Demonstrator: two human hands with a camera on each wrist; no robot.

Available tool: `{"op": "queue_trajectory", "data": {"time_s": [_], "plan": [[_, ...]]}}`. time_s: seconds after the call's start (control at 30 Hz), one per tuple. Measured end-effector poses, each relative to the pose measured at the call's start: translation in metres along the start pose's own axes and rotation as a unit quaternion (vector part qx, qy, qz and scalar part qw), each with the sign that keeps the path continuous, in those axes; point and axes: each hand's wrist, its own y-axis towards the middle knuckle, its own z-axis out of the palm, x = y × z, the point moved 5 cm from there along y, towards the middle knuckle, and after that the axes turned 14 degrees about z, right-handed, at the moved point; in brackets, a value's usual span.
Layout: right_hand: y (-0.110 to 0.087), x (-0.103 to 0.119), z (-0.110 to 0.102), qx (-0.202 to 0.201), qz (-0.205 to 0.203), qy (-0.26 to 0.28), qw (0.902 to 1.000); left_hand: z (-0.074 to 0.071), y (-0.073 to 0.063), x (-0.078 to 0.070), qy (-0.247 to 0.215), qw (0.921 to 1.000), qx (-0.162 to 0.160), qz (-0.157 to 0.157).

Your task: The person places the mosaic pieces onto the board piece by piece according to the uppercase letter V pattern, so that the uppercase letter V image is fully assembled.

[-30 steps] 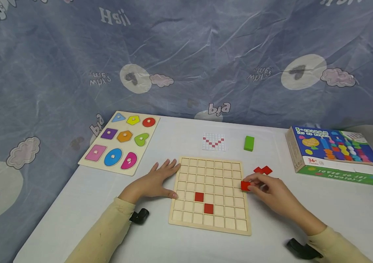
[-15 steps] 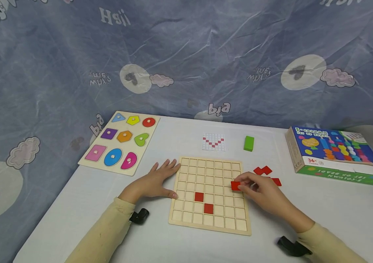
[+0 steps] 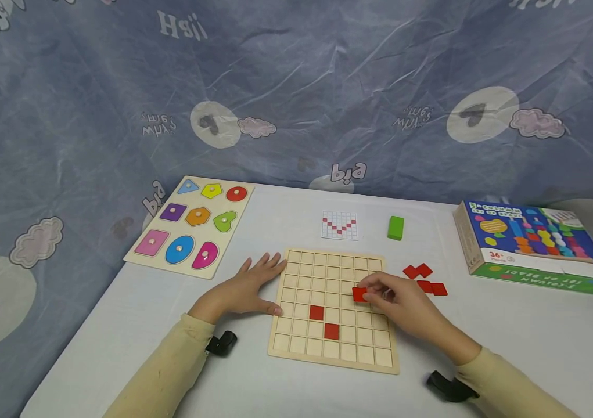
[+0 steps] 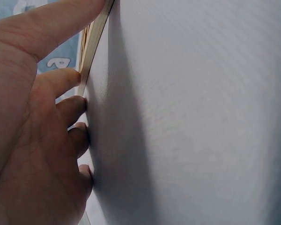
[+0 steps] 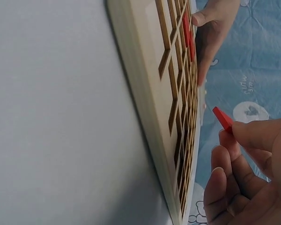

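Note:
My right hand (image 3: pixel 403 303) pinches a red square tile (image 3: pixel 359 294) between thumb and fingertips. In the right wrist view that tile (image 5: pixel 223 118) is tilted and held above the wooden grid board (image 5: pixel 145 79). Fingers spread, my left hand (image 3: pixel 246 290) lies at the left side of the grid board (image 3: pixel 334 368), with thumb and index fingertip touching its edge. In the left wrist view the left hand (image 4: pixel 42 126) has its fingertips down by the board's edge. Two red tiles, an upper one (image 3: pixel 316 313) and a lower one (image 3: pixel 331 332), sit diagonally in the board's cells.
Several loose red tiles (image 3: pixel 424 287) lie right of the board. Behind it are a printed pattern card (image 3: pixel 340 226) and a green block (image 3: pixel 395 228). A shape puzzle board (image 3: pixel 178 229) lies at the back left. A colourful toy box (image 3: pixel 536 244) stands at the right.
My right hand has carried the red tile leftward from the board's right edge to over its cells. More loose red tiles are uncovered behind it. The left hand stays in place.

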Motion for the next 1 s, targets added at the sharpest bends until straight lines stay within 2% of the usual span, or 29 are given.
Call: {"op": "queue_trajectory", "data": {"time_s": [0.47,1.0], "plan": [[0.009,0.020,0.015,0.016,-0.013,0.009,0.9998,0.000,-0.001,0.001,0.000,1.0000,0.001,-0.002],[0.022,0.037,0.034,0.052,-0.028,0.030,0.9978,-0.001,-0.001,-0.001,-0.005,1.0000,0.005,-0.001]]}}
